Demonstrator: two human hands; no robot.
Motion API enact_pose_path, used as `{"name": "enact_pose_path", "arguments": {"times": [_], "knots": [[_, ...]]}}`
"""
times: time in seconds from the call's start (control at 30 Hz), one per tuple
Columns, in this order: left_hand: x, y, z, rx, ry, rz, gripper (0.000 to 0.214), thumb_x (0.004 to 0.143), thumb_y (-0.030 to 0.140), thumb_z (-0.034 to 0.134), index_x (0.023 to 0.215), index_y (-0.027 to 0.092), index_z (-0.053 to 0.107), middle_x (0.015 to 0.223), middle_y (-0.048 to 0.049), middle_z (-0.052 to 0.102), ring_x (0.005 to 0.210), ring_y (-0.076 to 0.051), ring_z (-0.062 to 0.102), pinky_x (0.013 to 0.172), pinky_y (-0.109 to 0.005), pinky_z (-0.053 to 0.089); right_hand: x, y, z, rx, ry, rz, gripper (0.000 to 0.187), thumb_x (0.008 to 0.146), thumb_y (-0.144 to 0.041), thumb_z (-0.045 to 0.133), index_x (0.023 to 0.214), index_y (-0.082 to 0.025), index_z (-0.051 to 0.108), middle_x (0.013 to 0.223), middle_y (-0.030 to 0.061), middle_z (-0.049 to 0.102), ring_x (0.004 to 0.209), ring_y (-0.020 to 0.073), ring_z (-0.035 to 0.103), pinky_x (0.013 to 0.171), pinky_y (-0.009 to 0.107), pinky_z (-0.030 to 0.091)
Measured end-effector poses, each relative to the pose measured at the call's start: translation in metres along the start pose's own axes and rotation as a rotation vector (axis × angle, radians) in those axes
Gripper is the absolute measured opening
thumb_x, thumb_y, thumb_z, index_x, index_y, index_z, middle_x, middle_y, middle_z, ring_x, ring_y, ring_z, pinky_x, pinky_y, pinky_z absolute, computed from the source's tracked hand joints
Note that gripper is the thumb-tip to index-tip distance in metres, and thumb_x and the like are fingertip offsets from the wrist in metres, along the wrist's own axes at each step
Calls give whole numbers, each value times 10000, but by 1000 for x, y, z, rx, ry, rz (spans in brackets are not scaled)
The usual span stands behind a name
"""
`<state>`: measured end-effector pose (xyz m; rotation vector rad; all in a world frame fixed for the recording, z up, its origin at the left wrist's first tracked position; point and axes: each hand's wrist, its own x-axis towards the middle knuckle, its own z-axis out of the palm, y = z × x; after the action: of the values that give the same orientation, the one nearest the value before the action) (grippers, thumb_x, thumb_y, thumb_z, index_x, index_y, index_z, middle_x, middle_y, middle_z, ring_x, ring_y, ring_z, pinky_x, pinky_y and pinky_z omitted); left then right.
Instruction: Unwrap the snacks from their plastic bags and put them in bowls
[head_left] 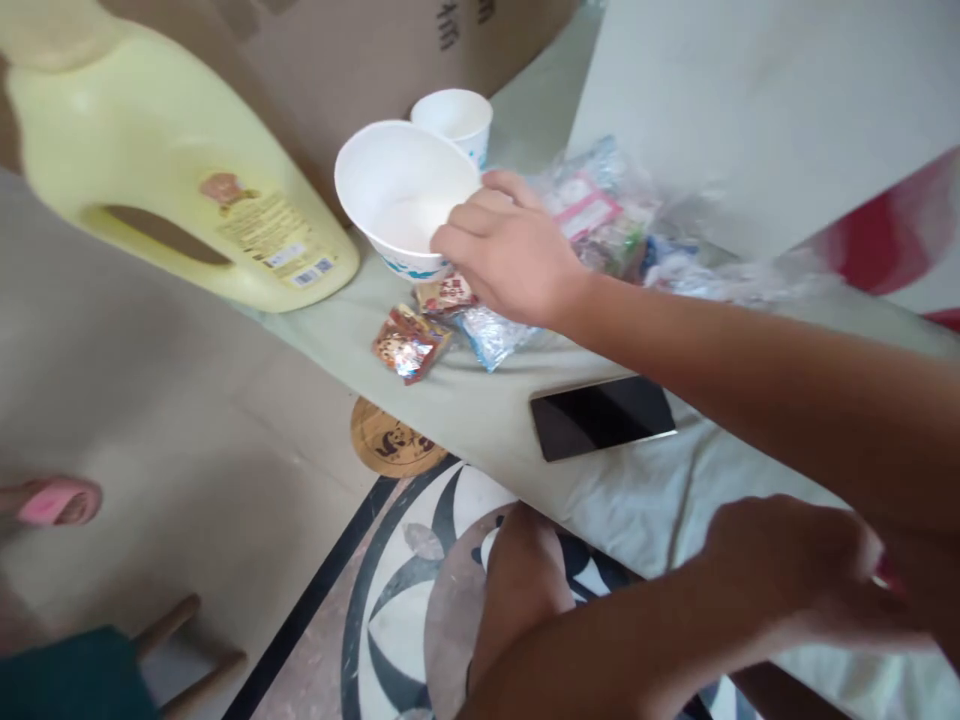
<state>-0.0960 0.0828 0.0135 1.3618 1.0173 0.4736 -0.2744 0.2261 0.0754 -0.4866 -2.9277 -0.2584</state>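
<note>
My right hand (510,255) reaches in from the right, and its fingers are curled on the rim of a tilted white paper bowl (394,190) on the pale table (480,410). Small shiny snack packets (409,345) lie just below that hand. A white paper cup (454,118) stands behind the bowl. My left hand (787,570) is low at the right near the table edge. It is blurred, with the fingers closed beside something small and pink (887,578).
A big yellow jug (150,150) lies at the left against a cardboard box (360,50). A crumpled plastic bag of packets (607,215) sits right of the bowl. A black phone (600,415) lies nearer me. A panda coaster (394,440), a pink slipper (56,500) and a stool (82,675) are below.
</note>
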Motion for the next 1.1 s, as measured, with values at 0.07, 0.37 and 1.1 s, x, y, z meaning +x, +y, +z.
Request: {"name": "enact_pose_path", "arguments": {"times": [0.07, 0.37, 1.1], "knots": [[-4, 7, 5, 86, -67, 70, 164, 811, 399, 659, 690, 291, 637, 769, -65, 751, 813, -239, 723, 675, -350, 538, -63, 15, -25, -22, 43, 237, 466, 1036, -222, 245, 1246, -322, 649, 1210, 38, 708, 1270, 264, 599, 1161, 514, 378], [-2, 23, 44, 250, -16, 203, 237, 879, 407, 533, 748, 236, 632, 684, -51, 630, 751, -238, 630, 689, -338, 474, -337, 126, -58, -275, 122, 1006, 405, 960, -440, 357, 1119, -251, 677, 982, 197, 692, 1089, 433, 648, 922, 610, 483], [17, 27, 37, 398, -18, 141, 221, 879, 330, 493, 825, 238, 687, 824, -69, 720, 814, -250, 670, 701, -344, 463, -274, 144, 35, 322, 199, 954, 368, 865, -284, 662, 1215, -171, 633, 1089, 117, 737, 1044, 297, 681, 974, 506, 515]]}}
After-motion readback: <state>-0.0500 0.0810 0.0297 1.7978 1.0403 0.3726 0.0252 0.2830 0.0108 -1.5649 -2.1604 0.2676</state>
